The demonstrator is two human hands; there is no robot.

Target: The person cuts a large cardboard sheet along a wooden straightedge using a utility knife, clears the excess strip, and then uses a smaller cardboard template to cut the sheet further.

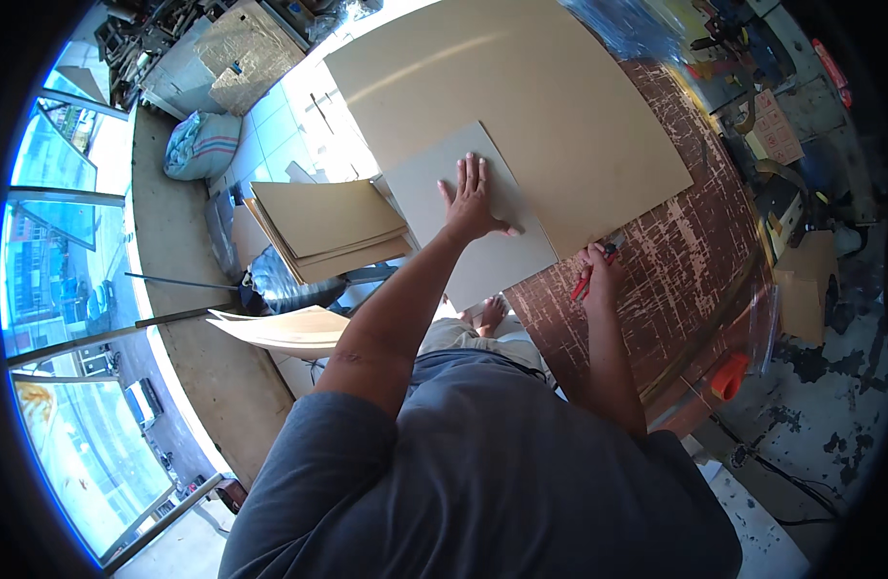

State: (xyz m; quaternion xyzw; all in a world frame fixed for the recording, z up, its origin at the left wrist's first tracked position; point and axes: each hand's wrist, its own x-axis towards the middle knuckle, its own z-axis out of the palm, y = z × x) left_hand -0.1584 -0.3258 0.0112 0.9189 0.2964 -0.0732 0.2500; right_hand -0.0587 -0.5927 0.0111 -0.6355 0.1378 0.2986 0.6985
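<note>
My left hand lies flat with fingers spread on a smaller greyish board, which rests over the near left part of a large tan board. Closed around a red-and-black hand tool, my right hand is beside the large board's near edge, just right of the smaller board's corner. The tool has a pale metal tip; its exact kind is too small to tell. Both boards lie on a worn reddish-brown table, and the smaller one overhangs the edge towards me.
Left of the table stands a stack of tan sheets, with more pale sheets nearer me. A stuffed sack sits by the wall. An orange ring-shaped thing and a cardboard box are at the right. Clear plastic film lies at the far edge.
</note>
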